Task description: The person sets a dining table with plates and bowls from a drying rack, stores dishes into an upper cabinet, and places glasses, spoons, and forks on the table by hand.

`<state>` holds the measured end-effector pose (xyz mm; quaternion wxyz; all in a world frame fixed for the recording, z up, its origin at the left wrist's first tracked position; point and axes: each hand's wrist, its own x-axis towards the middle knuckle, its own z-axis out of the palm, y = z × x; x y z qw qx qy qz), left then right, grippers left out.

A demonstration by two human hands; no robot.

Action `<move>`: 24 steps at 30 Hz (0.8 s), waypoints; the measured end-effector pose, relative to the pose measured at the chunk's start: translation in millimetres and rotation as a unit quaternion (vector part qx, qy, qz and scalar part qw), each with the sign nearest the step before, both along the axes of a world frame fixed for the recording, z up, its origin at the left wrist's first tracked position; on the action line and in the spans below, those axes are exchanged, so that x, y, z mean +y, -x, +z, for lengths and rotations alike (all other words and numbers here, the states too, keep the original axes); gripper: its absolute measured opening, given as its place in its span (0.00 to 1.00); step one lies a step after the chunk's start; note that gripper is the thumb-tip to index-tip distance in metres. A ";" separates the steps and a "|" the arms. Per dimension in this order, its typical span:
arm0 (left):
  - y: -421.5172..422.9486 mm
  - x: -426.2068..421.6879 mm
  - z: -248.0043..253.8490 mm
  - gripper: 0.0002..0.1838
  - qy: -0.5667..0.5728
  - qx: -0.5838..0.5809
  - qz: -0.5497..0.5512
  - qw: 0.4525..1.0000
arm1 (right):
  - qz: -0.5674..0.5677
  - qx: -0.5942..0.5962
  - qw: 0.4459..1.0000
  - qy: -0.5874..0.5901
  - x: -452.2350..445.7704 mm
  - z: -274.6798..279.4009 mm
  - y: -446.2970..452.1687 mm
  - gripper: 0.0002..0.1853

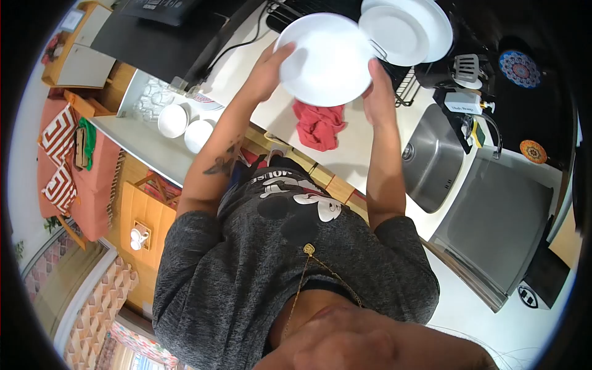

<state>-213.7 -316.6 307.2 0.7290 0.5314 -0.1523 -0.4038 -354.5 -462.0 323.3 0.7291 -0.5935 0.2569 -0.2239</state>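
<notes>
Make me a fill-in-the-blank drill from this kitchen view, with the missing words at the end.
1. The left hand and the ____ hand both grip the white plate.
2. The steel sink is on the person's right, the clear glasses on the ____.
3. In the picture, the red cloth lies ____ the plate and the grey shirt.

Missing words: right; left; between.

Home kitchen for sure: sink (pixel 435 163) right of the held plate (pixel 325 60), dish rack (pixel 405 87) just beyond it, bowls (pixel 172 121) over to the left, plus a sofa (pixel 98 194) with cushions (pixel 57 132) farther left.
</notes>
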 end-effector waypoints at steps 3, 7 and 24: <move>-10.2 52.8 -37.9 0.27 -0.037 0.071 0.060 0.995 | 0.010 0.073 0.979 0.190 20.6 -36.6 15.4 0.24; -20.9 104.1 -71.7 0.28 -0.070 0.050 0.120 0.989 | -0.038 0.164 0.805 0.569 66.0 -92.6 30.9 0.26; 4.9 67.5 -38.1 0.31 -0.189 -0.255 0.004 0.948 | 0.063 -0.201 0.931 -0.300 78.6 -109.3 -41.2 0.25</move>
